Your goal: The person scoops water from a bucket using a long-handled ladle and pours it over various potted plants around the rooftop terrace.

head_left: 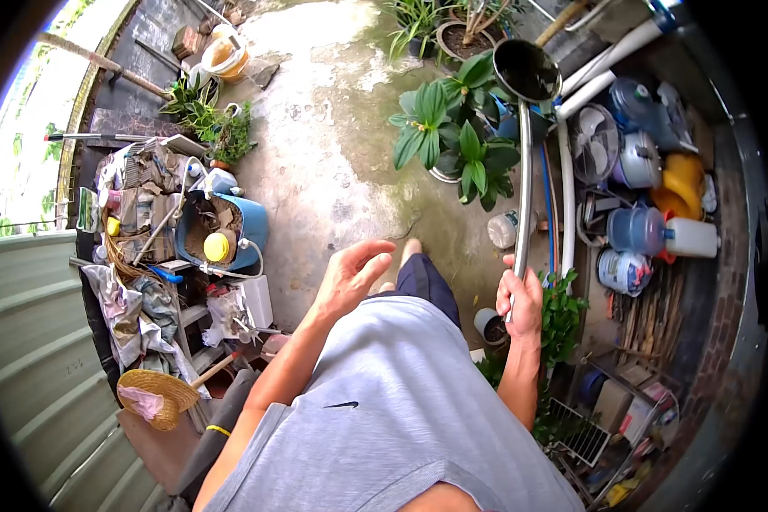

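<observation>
My right hand [521, 300] is wrapped round the lower end of a long metal handle. At the handle's far end is a round dark ladle [527, 71], which reaches out over the potted plants at the upper right. The inside of its bowl looks dark, and I cannot tell what it holds. My left hand [352, 275] hangs in front of my body over the concrete floor, its fingers apart and nothing in it. Broad-leaved plants [431, 119] stand left of the handle. A clear plastic container [502, 229] lies on the ground close to the handle.
On the left are a blue bin [252, 224] with a yellow-lidded item, stacked cardboard [145, 205] and a straw hat [158, 398]. White pipes [610, 60], a fan [595, 145] and plastic jugs [693, 238] line the right. Concrete floor [316, 145] runs between.
</observation>
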A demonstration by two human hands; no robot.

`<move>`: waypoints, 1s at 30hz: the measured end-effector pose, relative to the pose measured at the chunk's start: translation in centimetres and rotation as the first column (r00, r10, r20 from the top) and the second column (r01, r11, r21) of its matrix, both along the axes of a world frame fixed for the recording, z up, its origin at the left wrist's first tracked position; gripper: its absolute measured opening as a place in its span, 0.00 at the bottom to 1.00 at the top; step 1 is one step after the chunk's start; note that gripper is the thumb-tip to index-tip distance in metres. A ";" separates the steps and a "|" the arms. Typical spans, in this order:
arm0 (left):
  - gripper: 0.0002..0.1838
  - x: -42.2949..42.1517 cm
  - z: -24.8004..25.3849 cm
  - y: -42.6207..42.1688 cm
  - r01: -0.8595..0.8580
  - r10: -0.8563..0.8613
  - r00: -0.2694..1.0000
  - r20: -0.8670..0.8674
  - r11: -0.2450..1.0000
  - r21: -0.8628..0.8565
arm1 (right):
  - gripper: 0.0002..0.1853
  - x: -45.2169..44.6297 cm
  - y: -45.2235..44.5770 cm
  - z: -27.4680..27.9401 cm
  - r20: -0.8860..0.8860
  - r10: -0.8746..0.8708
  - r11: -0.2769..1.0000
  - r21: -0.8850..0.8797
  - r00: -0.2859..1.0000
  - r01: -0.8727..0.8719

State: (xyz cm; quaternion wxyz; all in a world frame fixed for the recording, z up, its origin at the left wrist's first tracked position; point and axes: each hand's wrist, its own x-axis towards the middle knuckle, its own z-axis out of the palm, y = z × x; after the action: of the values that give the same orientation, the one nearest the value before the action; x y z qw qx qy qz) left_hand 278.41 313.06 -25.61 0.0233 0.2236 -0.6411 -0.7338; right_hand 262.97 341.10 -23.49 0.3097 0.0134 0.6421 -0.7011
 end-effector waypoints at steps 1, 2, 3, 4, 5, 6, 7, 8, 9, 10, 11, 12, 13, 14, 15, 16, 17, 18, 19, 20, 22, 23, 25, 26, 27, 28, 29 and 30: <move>0.18 -0.8 0.0 -0.7 -0.046 0.046 0.999 -0.005 0.999 0.019 | 0.16 -1.8 -1.5 0.3 0.008 0.004 1.000 0.011 1.000 -0.004; 0.18 -1.8 -0.1 -2.1 -0.080 0.081 0.997 -0.011 0.996 0.033 | 0.16 -3.6 -3.7 0.6 0.008 0.029 1.000 -0.010 1.000 -0.029; 0.17 -3.2 -0.9 -3.8 -0.089 0.090 0.996 -0.012 0.996 0.023 | 0.16 -5.9 -6.2 1.0 0.008 0.055 0.998 -0.031 0.998 -0.055; 0.17 -5.4 -1.1 -5.8 -0.081 0.081 0.997 -0.005 0.996 0.027 | 0.16 -8.8 -9.3 1.4 0.007 0.099 0.995 -0.029 0.995 -0.098; 0.17 -7.9 -1.1 -7.9 -0.104 0.103 0.994 0.031 0.992 0.065 | 0.16 -11.6 -12.0 1.9 0.022 0.106 0.994 -0.001 0.994 -0.106; 0.17 -10.1 -1.0 -9.8 -0.129 0.123 0.990 0.069 0.987 0.100 | 0.17 -14.1 -14.3 2.1 0.038 0.113 0.993 0.027 0.993 -0.114; 0.17 -10.5 -0.6 -11.2 -0.208 0.203 0.977 0.058 0.974 0.092 | 0.17 -15.4 -17.1 1.6 0.003 0.184 0.980 0.073 0.983 -0.184; 0.16 -10.5 -0.2 -11.4 -0.179 0.174 0.981 0.081 0.982 0.063 | 0.16 -15.5 -17.1 1.2 -0.001 0.181 0.983 0.030 0.984 -0.181; 0.16 -12.2 1.3 -14.0 -0.209 0.205 0.974 0.098 0.978 0.029 | 0.17 -17.4 -20.2 0.7 0.027 0.219 0.975 0.025 0.975 -0.220; 0.17 -15.3 2.8 -17.5 -0.236 0.236 0.965 0.113 0.972 -0.007 | 0.17 -20.9 -24.5 0.4 0.054 0.258 0.966 0.017 0.965 -0.259; 0.17 -17.9 2.9 -19.7 -0.202 0.203 0.974 0.104 0.979 -0.013 | 0.18 -23.3 -26.7 0.6 0.076 0.276 0.960 0.023 0.958 -0.279; 0.18 -18.4 3.2 -21.5 -0.223 0.229 0.966 0.123 0.973 -0.062 | 0.18 -24.6 -28.5 0.9 0.099 0.295 0.954 0.027 0.951 -0.298; 0.18 -18.9 3.7 -23.2 -0.264 0.271 0.952 0.139 0.962 -0.069 | 0.18 -25.3 -32.2 0.6 0.168 0.331 0.943 -0.024 0.929 -0.331; 0.19 -19.7 4.2 -25.2 -0.310 0.319 0.935 0.159 0.948 -0.079 | 0.18 -26.5 -33.7 0.4 0.173 0.314 0.949 -0.044 0.934 -0.311; 0.19 -20.0 3.8 -27.2 -0.342 0.350 0.921 0.172 0.936 -0.080 | 0.18 -27.9 -36.4 -0.2 0.184 0.351 0.936 -0.052 0.918 -0.347; 0.19 -20.6 3.9 -28.6 -0.388 0.392 0.899 0.195 0.920 -0.058 | 0.18 -29.1 -39.2 -1.1 0.195 0.387 0.922 -0.061 0.901 -0.382; 0.19 -21.3 4.0 -29.7 -0.388 0.388 0.899 0.204 0.921 -0.039 | 0.18 -29.9 -40.7 -1.9 0.206 0.403 0.915 -0.080 0.892 -0.395; 0.19 -21.9 4.2 -30.8 -0.389 0.384 0.898 0.213 0.921 -0.020 | 0.17 -30.4 -42.1 -2.3 0.217 0.419 0.908 -0.099 0.882 -0.407; 0.19 -22.7 4.3 -32.1 -0.380 0.373 0.898 0.232 0.925 -0.016 | 0.17 -31.2 -43.9 -2.0 0.216 0.434 0.900 -0.063 0.875 -0.432; 0.19 -23.8 4.3 -34.0 -0.367 0.358 0.900 0.250 0.930 -0.012 | 0.17 -32.1 -46.2 -2.4 0.226 0.419 0.907 -0.067 0.879 -0.415; 0.20 -26.1 3.8 -38.3 -0.297 0.292 0.916 0.275 0.955 -0.026 | 0.17 -34.0 -50.9 -3.1 0.245 0.450 0.892 -0.075 0.859 -0.446; 0.20 -27.5 3.2 -40.9 -0.279 0.273 0.923 0.271 0.960 -0.018 | 0.17 -35.0 -53.1 -3.5 0.244 0.451 0.891 -0.064 0.858 -0.450; 0.20 -30.0 3.0 -46.4 -0.242 0.238 0.937 0.256 0.970 -0.017 | 0.17 -36.5 -57.8 -4.0 0.246 0.447 0.892 -0.054 0.860 -0.449; 0.20 -31.6 3.2 -49.5 -0.217 0.216 0.948 0.232 0.976 -0.024 | 0.16 -37.5 -60.4 -4.1 0.237 0.457 0.887 -0.049 0.857 -0.459; 0.21 -33.0 3.3 -52.8 -0.231 0.233 0.947 0.221 0.972 -0.034 | 0.15 -38.2 -63.0 -4.0 0.276 0.425 0.903 -0.060 0.862 -0.426; 0.22 -33.9 4.1 -56.5 -0.199 0.210 0.949 0.236 0.978 -0.070 | 0.13 -37.9 -65.3 -3.5 0.286 0.377 0.920 -0.003 0.881 -0.392; 0.20 -35.2 4.8 -59.6 -0.214 0.222 0.954 0.202 0.975 -0.059 | 0.13 -38.5 -67.7 -2.8 0.290 0.373 0.923 -0.018 0.881 -0.385; 0.18 -36.8 5.6 -62.7 -0.229 0.234 0.958 0.169 0.972 -0.047 | 0.13 -39.4 -70.0 -2.1 0.295 0.371 0.925 -0.033 0.881 -0.378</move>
State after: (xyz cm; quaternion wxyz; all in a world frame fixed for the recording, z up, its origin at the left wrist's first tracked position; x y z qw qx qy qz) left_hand 241.58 250.32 -20.04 0.0561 0.3596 -0.6199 -0.6952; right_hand 223.55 271.11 -25.61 0.5314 -0.0023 0.5880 -0.6097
